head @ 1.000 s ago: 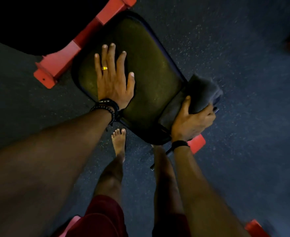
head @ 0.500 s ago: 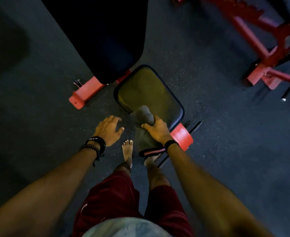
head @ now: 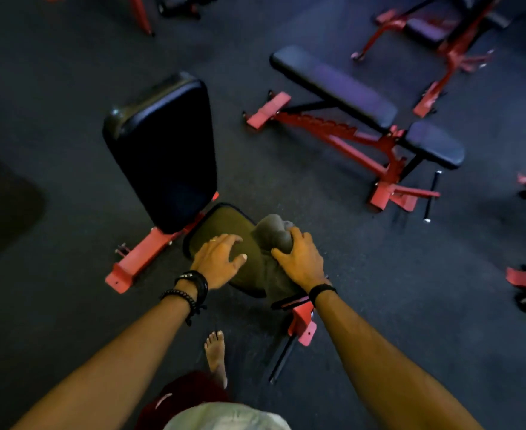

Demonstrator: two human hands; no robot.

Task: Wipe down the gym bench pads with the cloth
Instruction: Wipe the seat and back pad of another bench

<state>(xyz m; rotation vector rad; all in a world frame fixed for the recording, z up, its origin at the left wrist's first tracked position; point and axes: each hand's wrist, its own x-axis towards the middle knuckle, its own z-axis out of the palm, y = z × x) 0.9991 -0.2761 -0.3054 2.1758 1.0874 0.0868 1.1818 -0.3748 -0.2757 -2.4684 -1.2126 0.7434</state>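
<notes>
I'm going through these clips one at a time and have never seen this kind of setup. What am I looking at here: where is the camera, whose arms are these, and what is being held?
There is no machine here. The single picture comes from a wide-angle camera worn on a person's head, looking forward and down, so the two bare arms reaching in from below are the wearer's own.

In front of them stands a red-framed gym bench on a dark speckled floor. Its tall black backrest pad is raised, and below it sits the smaller dark olive seat pad.

The right hand grips a bunched grey cloth at the seat pad's right edge. The left hand, with black beaded bracelets at the wrist, has its fingers spread over the seat pad and holds nothing; whether it touches the pad is unclear.

A second red-framed bench with dark pads stands further off to the right.
</notes>
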